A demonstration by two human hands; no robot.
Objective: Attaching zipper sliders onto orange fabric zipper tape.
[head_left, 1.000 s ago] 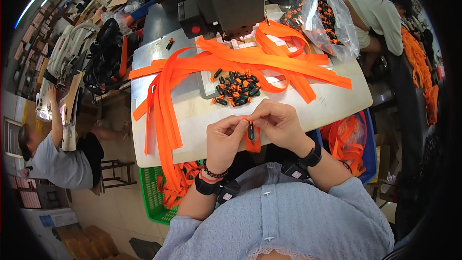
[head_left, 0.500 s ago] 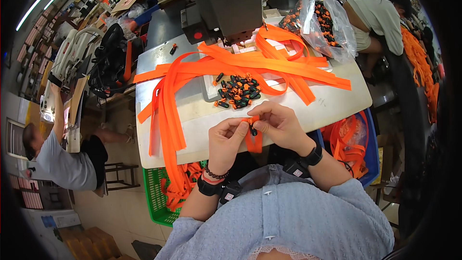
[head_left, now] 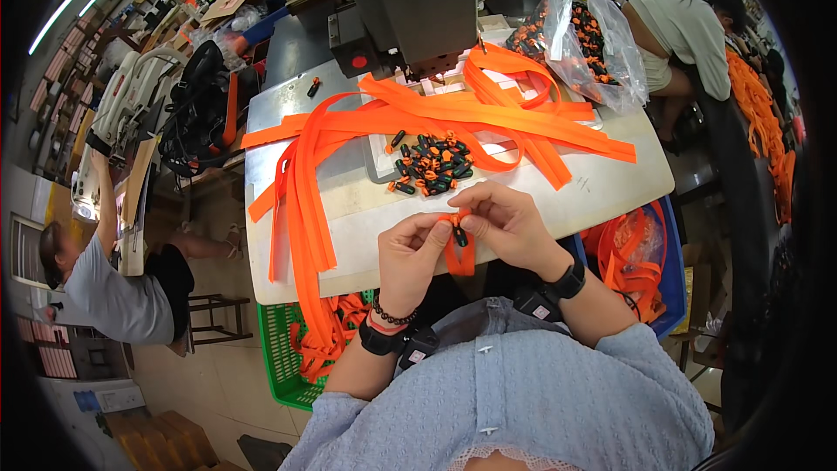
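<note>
Pinching close together above the near edge of a pale, smooth worktable (head_left: 610, 179), the left hand (head_left: 408, 253) and the right hand (head_left: 510, 222) are both closed, thumb against fingers, on a narrow bright-orange fabric zip tape (head_left: 463, 263). A small black-and-orange slider (head_left: 460, 235) sits at its top, between the two thumbs; which fingertips press the slider and which only the fabric is too small to tell. The tape hangs in a short loop below the grip. Good handling here probably means keeping both pinches close to the slider, the tape flat and untwisted, and the tension gentle and even, lest the fabric bunch. Just beyond the hands lies a heap of matching sliders (head_left: 433, 163). Farther off, long flat orange fabric strips (head_left: 410, 105) cross the table, and at the far side stands a dark-grey metal machine (head_left: 417, 22).
</note>
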